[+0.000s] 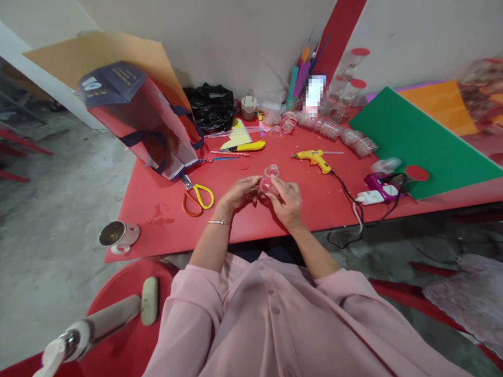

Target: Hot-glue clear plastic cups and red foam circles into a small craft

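Pink shirt (pixel 271 319) fills the bottom of the view, forearms reaching over a red tabletop (pixel 334 201). Both hands meet around a clear cup (pixel 268 185). Its long axis, best I can tell, runs away from the body toward the wall (pixel 220 42), leaning slightly right: wide part nearer, smaller round bit at the far end. Can't tell if those two are joined.

Tabletop's busy. Yellow glue gun (pixel 313 156) to the right, nozzle facing left; cutter (pixel 251 146) farther back; scissors (pixel 195 188) to the left beside a bag (pixel 118 123); mug (pixel 128 235) near the left edge. Stacked cups (pixel 328 128) lie toward the wall, with a green board (pixel 416 141) on the right. Bare grey floor (pixel 55 199) beyond.

As for grip, the right hand (pixel 288 201) pinches the cup's right side between thumb and fingers. Left hand (pixel 240 192) curls at its left; can't tell if it's actually gripping.
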`<state>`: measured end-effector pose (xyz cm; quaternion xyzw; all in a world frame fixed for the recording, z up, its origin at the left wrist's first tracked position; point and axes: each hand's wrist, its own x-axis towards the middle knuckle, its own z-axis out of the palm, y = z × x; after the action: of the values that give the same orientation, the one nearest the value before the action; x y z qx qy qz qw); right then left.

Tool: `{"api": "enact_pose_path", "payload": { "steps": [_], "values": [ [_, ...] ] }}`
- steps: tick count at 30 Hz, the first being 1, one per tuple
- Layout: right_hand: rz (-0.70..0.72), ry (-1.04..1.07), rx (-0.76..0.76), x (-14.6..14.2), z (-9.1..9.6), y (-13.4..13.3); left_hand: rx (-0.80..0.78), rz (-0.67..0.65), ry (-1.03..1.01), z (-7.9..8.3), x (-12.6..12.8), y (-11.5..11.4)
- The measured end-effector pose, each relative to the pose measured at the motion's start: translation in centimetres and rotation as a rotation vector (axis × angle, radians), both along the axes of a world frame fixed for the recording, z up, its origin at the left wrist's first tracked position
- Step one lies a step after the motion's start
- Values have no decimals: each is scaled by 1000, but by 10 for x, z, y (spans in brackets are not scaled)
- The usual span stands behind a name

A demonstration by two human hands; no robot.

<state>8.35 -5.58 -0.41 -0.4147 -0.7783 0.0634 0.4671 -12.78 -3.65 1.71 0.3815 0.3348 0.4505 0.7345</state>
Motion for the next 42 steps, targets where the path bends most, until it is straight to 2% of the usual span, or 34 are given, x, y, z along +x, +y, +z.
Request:
{"api": "enact_pose_path", "payload": {
  "steps": [4,8,12,16,22,24,28,30,34,37,42],
  "values": [
    [16,-20,-38,-2,-2,-1,-3,-25,-1,-1,3,-2],
    [52,-21,-61,-5,-1,-2,-1,5,-34,-3,2,-3],
    [37,32,-42,-6,-3,-2,5,18,-66,-3,-1,-3],
    [20,116,-14,-7,-7,0,53,-34,-68,-1,0,-4],
    [16,175,38,-8,-11,2,50,-62,-2,-1,-1,-4],
    [2,179,57,-7,-9,2,62,7,33,-1,-3,-1],
    [15,57,9,-5,1,0,108,391,38,-1,-9,8],
    [17,-13,-12,-5,7,-2,105,521,4,-2,-11,13],
    [-24,-113,-70,-11,13,-5,95,610,-15,-6,-12,16],
    [80,-265,-172,-16,16,-3,107,638,-19,-8,-12,16],
    [121,-266,-241,-20,21,1,103,672,-27,-8,-13,16]
  ]
}}
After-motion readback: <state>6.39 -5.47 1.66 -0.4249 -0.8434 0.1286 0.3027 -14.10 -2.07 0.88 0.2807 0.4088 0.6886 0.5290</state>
